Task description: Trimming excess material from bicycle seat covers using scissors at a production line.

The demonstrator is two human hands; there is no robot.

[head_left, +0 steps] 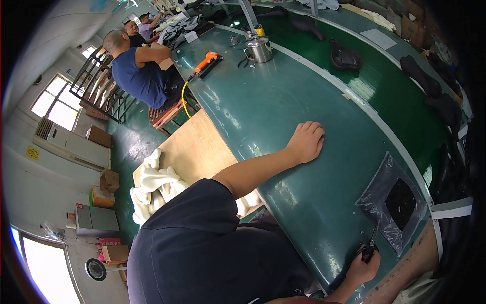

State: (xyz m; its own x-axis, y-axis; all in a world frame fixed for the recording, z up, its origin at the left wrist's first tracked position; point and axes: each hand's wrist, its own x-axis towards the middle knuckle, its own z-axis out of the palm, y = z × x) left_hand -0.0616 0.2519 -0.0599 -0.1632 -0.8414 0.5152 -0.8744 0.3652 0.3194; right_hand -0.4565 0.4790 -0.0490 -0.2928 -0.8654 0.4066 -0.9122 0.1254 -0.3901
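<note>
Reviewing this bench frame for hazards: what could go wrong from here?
1. The right hand grips scissors with the tips on a clear bag holding a black piece; a slip might cut the piece, not just the bag.
2. The left hand rests flat on the table, well away from the bag, so nothing pins the bag and it could slide.
3. The bag lies near the table's edge and may drop off.

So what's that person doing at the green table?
A person leans over the green table. Their left hand rests flat on it. Their right hand holds scissors at the edge of a clear plastic bag with a black piece inside. Other workers sit farther along.
</note>
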